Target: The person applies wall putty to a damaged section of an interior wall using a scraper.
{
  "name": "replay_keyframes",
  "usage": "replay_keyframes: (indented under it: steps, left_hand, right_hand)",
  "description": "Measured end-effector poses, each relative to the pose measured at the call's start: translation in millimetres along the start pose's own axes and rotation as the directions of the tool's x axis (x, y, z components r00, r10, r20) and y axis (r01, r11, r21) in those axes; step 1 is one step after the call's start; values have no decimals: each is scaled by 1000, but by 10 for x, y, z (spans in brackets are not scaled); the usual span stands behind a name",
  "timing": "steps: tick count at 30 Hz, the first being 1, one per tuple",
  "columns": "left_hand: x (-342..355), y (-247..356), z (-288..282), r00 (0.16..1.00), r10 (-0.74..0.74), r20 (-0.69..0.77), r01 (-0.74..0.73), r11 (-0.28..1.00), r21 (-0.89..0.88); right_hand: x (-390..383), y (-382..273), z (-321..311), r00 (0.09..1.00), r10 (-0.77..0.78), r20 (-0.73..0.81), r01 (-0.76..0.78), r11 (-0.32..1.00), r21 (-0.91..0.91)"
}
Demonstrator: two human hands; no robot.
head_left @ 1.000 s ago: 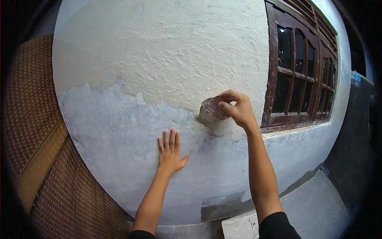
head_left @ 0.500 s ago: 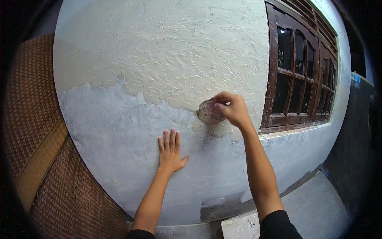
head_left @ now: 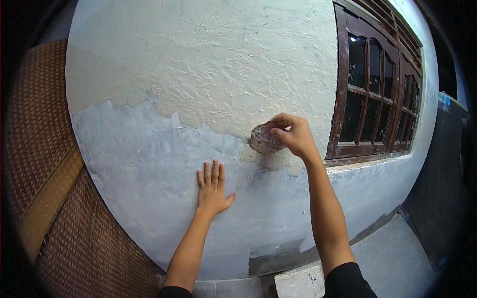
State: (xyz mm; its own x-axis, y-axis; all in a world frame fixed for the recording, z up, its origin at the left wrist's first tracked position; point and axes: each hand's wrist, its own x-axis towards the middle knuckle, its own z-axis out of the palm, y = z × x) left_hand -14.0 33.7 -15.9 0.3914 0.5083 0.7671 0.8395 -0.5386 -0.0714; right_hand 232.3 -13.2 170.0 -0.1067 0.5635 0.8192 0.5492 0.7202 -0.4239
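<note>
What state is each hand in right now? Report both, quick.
Left hand: open, laid flat on the wall.
Right hand: closed, holding a scraper.

Upper coating (head_left: 208,64): rough, ridged | lower wall (head_left: 159,164): smoother, matt | window frame (head_left: 342,74): wood | panes (head_left: 356,55): glossy | side panel (head_left: 42,109): woven
</note>
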Motion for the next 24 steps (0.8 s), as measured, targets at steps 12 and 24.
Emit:
replay_keyframes:
  steps: [12, 24]
  left_hand:
    - [-2, -4, 16, 1000, 10, 3, -10, 1000, -25]
    - [-5, -13, 33, 1000, 12, 2, -11, 1000, -21]
  right_hand:
    - [-134, 83, -147, 963, 207, -174, -175, 968, 179]
    - [-831, 441, 121, 858, 343, -383, -148, 878, 456]
